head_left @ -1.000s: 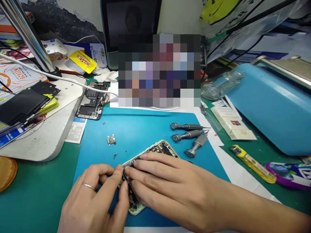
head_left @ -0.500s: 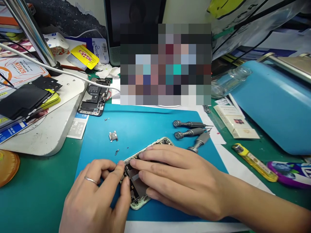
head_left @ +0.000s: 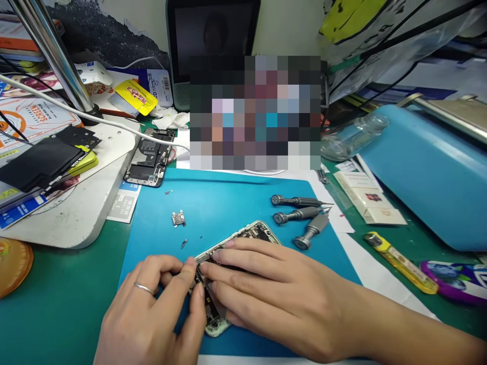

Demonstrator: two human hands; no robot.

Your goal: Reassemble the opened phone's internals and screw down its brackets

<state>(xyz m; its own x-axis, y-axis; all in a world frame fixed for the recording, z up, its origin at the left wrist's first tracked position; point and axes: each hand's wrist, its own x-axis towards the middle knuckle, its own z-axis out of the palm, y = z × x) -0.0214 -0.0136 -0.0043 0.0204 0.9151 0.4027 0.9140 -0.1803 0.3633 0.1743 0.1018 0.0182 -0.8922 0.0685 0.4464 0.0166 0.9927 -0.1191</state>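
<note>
An opened phone [head_left: 254, 232] with its insides showing lies on a blue work mat [head_left: 224, 203]. My right hand [head_left: 274, 294] rests flat over it, fingers stretched to the left and pressing on the parts inside. My left hand [head_left: 152, 314], with a ring on one finger, grips the phone's left edge, thumb and fingers curled against it. A small metal part [head_left: 178, 219] and tiny screws [head_left: 183, 244] lie loose on the mat just above my left hand.
Three grey screwdrivers [head_left: 300, 215] lie on the mat's right side. A second opened phone [head_left: 149, 158] sits at the mat's top left beside a white lamp base [head_left: 76, 203]. A white box [head_left: 367, 195], yellow lighter [head_left: 399, 261] and blue case [head_left: 426, 167] stand to the right.
Both hands stay on the phone; my right fingers have shifted slightly over its left end, covering the grey inner plate that showed half a second ago. The view has wobbled a little.
</note>
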